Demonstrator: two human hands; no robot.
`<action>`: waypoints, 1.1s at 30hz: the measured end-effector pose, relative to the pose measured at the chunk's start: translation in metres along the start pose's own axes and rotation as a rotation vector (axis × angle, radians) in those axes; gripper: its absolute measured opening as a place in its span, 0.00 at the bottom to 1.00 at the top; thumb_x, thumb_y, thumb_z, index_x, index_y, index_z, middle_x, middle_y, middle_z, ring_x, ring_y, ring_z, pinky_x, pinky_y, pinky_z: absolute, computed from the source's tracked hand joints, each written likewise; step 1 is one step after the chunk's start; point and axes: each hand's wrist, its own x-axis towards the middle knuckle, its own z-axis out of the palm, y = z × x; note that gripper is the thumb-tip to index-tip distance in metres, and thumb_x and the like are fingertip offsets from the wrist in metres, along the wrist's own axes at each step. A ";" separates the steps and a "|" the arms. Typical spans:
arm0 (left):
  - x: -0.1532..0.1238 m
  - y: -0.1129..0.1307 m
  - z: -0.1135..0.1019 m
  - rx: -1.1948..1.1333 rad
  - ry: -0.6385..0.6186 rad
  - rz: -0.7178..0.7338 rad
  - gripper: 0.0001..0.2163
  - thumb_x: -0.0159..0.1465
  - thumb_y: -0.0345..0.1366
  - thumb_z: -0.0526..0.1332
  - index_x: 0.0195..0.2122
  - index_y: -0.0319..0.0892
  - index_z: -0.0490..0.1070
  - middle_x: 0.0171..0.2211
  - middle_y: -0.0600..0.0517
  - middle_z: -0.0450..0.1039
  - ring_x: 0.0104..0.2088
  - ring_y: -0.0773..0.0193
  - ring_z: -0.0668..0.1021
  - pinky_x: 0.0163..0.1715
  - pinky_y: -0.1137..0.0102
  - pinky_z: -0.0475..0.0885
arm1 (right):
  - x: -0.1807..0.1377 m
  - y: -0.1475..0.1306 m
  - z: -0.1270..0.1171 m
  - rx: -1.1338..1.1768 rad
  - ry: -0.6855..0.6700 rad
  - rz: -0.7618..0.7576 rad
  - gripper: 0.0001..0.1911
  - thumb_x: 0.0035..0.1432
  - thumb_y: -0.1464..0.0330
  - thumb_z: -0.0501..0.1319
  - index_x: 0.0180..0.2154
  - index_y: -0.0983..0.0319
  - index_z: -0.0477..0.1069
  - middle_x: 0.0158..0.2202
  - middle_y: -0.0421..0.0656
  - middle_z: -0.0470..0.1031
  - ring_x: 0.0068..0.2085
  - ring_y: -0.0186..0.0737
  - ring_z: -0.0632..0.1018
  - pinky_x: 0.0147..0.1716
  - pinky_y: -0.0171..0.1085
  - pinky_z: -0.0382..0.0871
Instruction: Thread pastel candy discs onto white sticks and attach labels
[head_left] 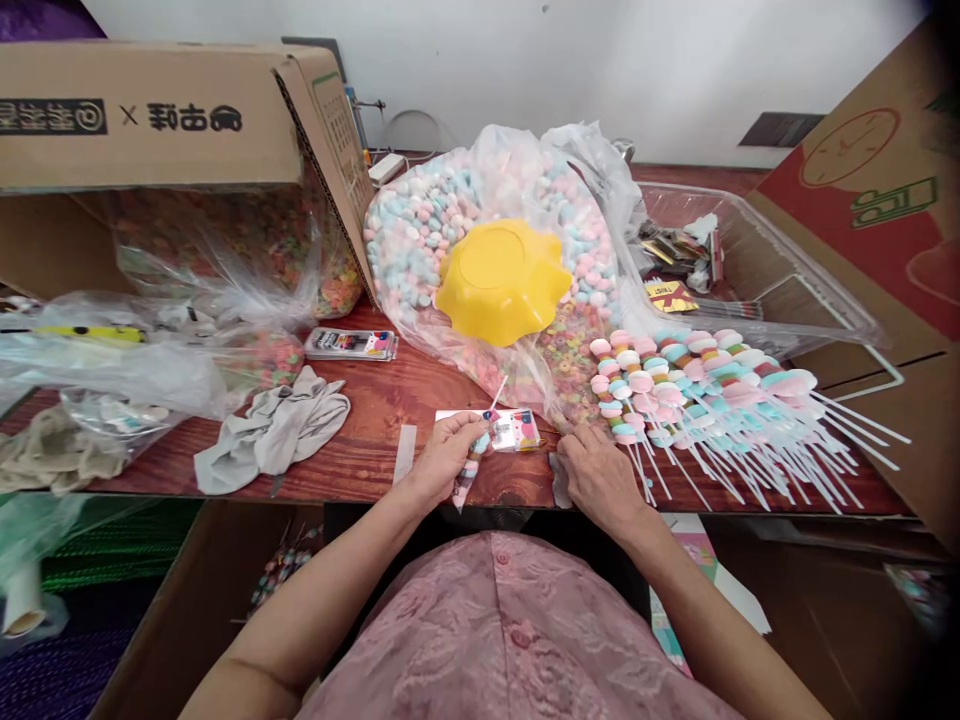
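Observation:
My left hand [448,455] is closed round a candy skewer [470,468] of pale pink and blue pieces, which seems to sit in a clear wrapper. Its white stick points up and away from me. Just beyond lies a small white packet with a colourful print [517,430]. My right hand [596,475] rests at the table's front, fingers curled and pressed together; what they pinch, if anything, is too small to make out. Beside it is a grey patch [559,482] at the table edge. To its right lies a pile of candy skewers [705,390] with white sticks towards me.
A yellow scalloped bowl [504,280] lies upside down on a big clear bag of candies [420,225]. At left stand an open cardboard box [150,120], a grey cloth [277,430] and a flat pack [351,344]. A clear plastic tray [795,260] stands at back right.

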 end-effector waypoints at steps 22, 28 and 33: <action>-0.027 -0.008 0.036 -0.127 -0.208 -0.035 0.15 0.52 0.44 0.68 0.30 0.39 0.67 0.19 0.53 0.73 0.15 0.71 0.72 0.17 0.77 0.67 | -0.019 -0.048 -0.025 1.592 -0.175 0.566 0.14 0.53 0.58 0.67 0.32 0.61 0.72 0.23 0.39 0.74 0.21 0.31 0.68 0.21 0.32 0.63; -0.028 -0.006 0.041 -0.123 -0.199 -0.013 0.15 0.51 0.44 0.69 0.29 0.40 0.68 0.18 0.56 0.71 0.17 0.71 0.72 0.18 0.77 0.69 | -0.018 -0.045 -0.029 1.545 -0.152 0.477 0.09 0.55 0.61 0.66 0.30 0.61 0.78 0.26 0.40 0.75 0.25 0.31 0.67 0.24 0.33 0.60; -0.029 -0.008 0.039 -0.018 -0.187 0.015 0.15 0.53 0.46 0.67 0.30 0.40 0.67 0.19 0.54 0.72 0.16 0.72 0.71 0.14 0.80 0.61 | -0.013 -0.039 -0.032 1.382 -0.012 0.318 0.08 0.59 0.65 0.64 0.30 0.58 0.79 0.26 0.39 0.70 0.28 0.33 0.68 0.28 0.34 0.62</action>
